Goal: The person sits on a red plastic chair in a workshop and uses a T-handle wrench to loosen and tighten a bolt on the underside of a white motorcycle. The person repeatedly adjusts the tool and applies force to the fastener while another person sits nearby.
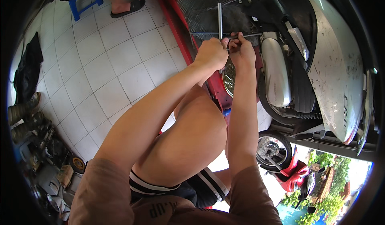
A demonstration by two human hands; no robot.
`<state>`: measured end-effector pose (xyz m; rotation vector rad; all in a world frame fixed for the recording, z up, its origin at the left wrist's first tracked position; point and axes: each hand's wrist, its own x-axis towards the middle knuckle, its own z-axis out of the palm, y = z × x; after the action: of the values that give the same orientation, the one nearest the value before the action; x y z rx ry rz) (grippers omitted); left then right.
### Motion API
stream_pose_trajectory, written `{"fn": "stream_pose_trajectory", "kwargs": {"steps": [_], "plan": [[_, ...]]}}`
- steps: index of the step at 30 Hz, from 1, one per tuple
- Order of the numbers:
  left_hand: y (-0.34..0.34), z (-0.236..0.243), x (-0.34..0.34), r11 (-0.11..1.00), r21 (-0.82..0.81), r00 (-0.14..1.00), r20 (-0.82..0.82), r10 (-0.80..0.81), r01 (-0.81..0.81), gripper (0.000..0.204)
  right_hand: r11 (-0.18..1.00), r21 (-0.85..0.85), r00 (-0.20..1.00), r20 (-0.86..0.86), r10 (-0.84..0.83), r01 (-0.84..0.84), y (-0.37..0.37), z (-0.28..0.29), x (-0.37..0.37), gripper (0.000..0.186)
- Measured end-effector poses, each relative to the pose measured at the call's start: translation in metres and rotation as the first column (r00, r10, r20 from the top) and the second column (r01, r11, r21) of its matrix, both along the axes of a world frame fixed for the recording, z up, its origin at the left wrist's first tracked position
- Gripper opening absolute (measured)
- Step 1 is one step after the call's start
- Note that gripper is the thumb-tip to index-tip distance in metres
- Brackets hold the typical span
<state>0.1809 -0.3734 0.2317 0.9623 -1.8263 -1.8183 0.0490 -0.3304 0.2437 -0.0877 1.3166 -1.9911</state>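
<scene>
Metal bar tool (220,19), apparently a T-handle wrench: between the person and a raised platform's tread plate (192,9), thick bar lying lengthwise away from the person, thin rod running rightward, roughly square to it, toward the silver engine cover (275,74) of a scooter (337,60); whether the rod's tip seats on anything there cannot be told. Left hand (211,55): closed round the thick bar, farther from the scooter. Right hand (243,53): fingers bent in a light pinch at the rod, nearer the cover, whose long axis runs roughly parallel to the bar.
</scene>
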Motion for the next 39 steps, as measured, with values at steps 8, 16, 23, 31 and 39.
{"fn": "stream_pose_trajectory", "kwargs": {"steps": [8,16,23,31,39], "plan": [[0.005,0.009,-0.005,0.992,-0.087,0.995,0.051,0.091,-0.086,0.051,0.959,-0.263,0.984,0.117,0.136,-0.101,0.007,-0.015,-0.008,0.013],[-0.016,0.024,0.0,0.499,0.86,0.96,-0.218,0.176,0.104,0.038,0.895,-0.226,0.918,0.01,0.396,-0.384,0.015,-0.034,0.014,0.016],[-0.016,0.028,0.03,0.914,0.149,0.89,-0.331,-0.313,0.377,0.058,0.92,-0.235,0.949,-0.035,0.314,-0.313,0.019,-0.038,-0.005,0.02],[-0.057,0.013,0.048,0.92,-0.137,0.864,0.415,-0.284,0.368,0.037,0.885,-0.435,0.915,0.264,0.304,-0.168,0.024,-0.017,-0.011,0.01],[-0.047,0.043,0.054,0.888,-0.025,0.879,-0.13,-0.459,0.46,0.052,0.903,-0.406,0.91,0.309,0.278,-0.138,0.019,-0.017,-0.015,0.009]]}}
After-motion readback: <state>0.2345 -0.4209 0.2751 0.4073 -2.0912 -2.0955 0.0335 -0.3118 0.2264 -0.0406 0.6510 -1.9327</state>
